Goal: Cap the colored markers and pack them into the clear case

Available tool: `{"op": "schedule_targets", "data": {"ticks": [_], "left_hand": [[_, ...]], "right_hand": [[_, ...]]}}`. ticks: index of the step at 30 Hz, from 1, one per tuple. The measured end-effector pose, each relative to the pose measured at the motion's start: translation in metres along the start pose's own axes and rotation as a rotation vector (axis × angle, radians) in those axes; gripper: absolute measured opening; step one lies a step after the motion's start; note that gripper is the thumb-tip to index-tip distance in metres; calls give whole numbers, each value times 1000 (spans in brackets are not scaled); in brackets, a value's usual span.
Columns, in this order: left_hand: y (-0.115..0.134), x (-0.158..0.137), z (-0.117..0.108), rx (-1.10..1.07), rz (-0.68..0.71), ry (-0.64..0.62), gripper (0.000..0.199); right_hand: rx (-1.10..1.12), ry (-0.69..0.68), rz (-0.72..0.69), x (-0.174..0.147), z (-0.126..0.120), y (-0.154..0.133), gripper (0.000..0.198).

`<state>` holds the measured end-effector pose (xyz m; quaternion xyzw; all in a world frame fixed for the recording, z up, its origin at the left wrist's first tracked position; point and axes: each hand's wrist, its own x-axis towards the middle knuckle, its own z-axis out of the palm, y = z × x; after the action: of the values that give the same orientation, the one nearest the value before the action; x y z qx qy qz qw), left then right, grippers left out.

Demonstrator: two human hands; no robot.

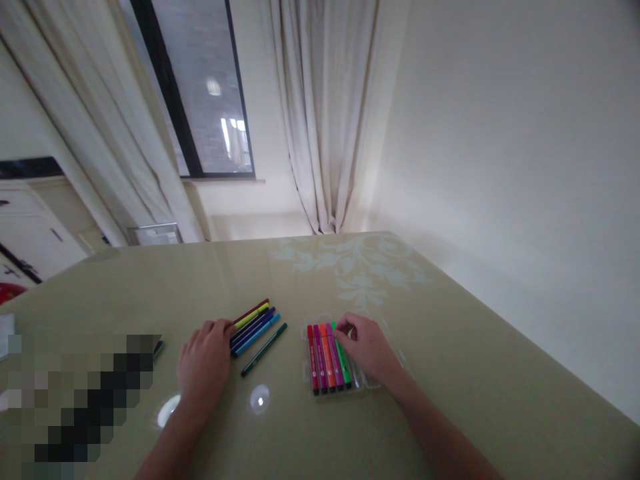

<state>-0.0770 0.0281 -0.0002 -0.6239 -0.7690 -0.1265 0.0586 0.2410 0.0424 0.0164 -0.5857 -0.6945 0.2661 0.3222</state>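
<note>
My left hand [206, 357] rests on the table with its fingers bent over the near-left ends of several felt-tip pens: dark red, yellow, dark purple and light blue [257, 335]. A dark green felt-tip pen [264, 350] lies apart, just right of that bunch. In a clear plastic case [370, 385], red, magenta, orange [328, 358] and purple felt-tip pens lie side by side with a green felt-tip pen [343, 363]. My right hand [367, 343] is over the case, thumb and forefinger pinched at the green pen's far end. Its other fingers are curled, and the hand covers part of the case.
The glossy table [210, 273] has a pale leaf pattern [350, 263] at its far side and reflects a lamp. Another dark pen tip [159, 348] shows beside a blurred-out patch on the left. A wall [525, 200] runs along the right edge; curtains [330, 120] hang behind.
</note>
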Motion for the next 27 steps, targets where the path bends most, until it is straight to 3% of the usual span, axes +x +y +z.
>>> {"op": "schedule_targets", "data": {"ticks": [9,14,16,19,22,27], "left_hand": [[-14,4,0,-14,3,-55,39],[-8,4,-6,-49,14,37,37],[2,2,-9,-139,9,100,37],[27,-7,-10,-487,36,161,35],[58,-25,-8,-814,103,124,34],[92,-54,-4,-955,250,1,22]], "right_hand": [[1,8,-23,-1,2,-1,7],[43,23,-36,-2,2,-3,10],[93,21,-44,-3,4,-5,11],[214,-10,-53,-4,8,-8,15],[371,-79,-69,-7,12,-14,24],[535,-136,-30,-10,14,-23,35]]}}
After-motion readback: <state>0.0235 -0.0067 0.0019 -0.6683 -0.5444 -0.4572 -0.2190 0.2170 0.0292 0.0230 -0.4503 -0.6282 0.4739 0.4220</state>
